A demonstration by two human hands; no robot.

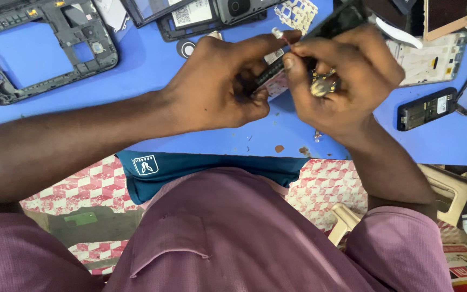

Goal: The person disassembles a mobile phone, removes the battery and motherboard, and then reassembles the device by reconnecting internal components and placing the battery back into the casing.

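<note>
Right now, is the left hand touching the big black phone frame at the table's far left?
Apart. The head view shows the left hand gripping a small phone part mid-table, with bare blue table between it and the black frame.

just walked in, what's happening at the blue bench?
A person in a purple shirt is working on a small opened phone, held above the blue table between both hands. The left hand grips its lower end; the right hand pinches the upper part, with a small gold-coloured component showing under its fingers. Around them lie a black tablet frame, a small black handset and other phone parts.
</note>
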